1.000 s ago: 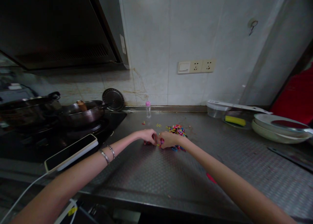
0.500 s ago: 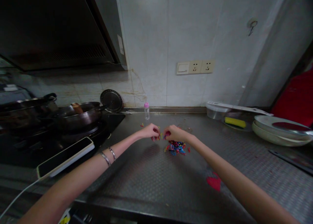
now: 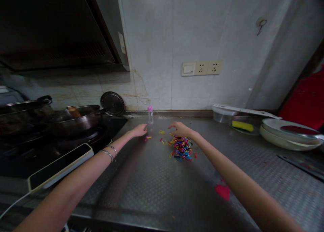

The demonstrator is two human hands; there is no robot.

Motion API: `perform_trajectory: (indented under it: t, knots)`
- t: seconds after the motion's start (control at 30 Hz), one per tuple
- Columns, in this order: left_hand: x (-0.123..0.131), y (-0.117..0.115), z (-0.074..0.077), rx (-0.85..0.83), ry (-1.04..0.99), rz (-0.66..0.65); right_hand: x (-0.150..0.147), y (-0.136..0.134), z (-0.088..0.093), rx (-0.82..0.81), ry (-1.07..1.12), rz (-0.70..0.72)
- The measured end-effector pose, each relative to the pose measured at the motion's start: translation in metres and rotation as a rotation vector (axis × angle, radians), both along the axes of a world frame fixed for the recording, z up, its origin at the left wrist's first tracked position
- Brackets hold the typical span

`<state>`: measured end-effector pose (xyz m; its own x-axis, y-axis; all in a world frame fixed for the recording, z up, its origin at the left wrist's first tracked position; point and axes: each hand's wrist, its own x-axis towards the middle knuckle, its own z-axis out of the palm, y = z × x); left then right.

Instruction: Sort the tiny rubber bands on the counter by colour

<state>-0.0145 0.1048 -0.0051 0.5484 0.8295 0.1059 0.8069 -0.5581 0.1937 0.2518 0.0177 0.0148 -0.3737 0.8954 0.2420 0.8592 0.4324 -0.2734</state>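
A heap of small coloured rubber bands (image 3: 181,147) lies on the steel worktop (image 3: 162,184). A few loose bands (image 3: 162,136) are scattered to its left. My right hand (image 3: 178,128) hovers at the heap's far edge, fingers curled downward over the bands. My left hand (image 3: 140,129) reaches out to the left, its fingers bent near a stray band and just in front of a small clear bottle with a pink cap (image 3: 150,114). Whether either hand pinches a band is too small to tell. Two bracelets (image 3: 109,153) sit on my left wrist.
A phone on a cable (image 3: 59,165) lies at the stove's edge. Pans (image 3: 76,117) stand on the black stove at left. Plates (image 3: 286,132), a clear container (image 3: 222,113) and a yellow sponge (image 3: 242,125) are at right. A red scrap (image 3: 222,191) lies near my right forearm.
My hands were pinched together over the bands a second ago. They have since parted; the left reached out toward the small bottle, the right moved to the heap's far side.
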Motion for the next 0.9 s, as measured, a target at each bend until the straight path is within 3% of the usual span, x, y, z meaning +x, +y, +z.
perform_trajectory:
  t: [0.17,0.4,0.67,0.8,0.9]
  knots:
    - [-0.001,0.01,-0.021,0.021,0.011,-0.037,-0.037,0.029,-0.018,-0.008,-0.126,0.072]
    - [0.007,0.008,-0.02,0.066,0.054,-0.149,-0.063,0.044,-0.026,-0.048,-0.413,0.098]
    - [0.008,-0.001,-0.018,0.081,-0.069,-0.079,-0.059,0.024,-0.024,0.07,-0.479,0.132]
    - [0.024,-0.012,-0.022,0.061,-0.306,0.004,-0.048,0.021,-0.023,0.086,-0.429,0.123]
    - [0.049,-0.027,-0.017,-0.11,-0.518,0.035,-0.031,0.022,-0.013,0.093,-0.286,0.09]
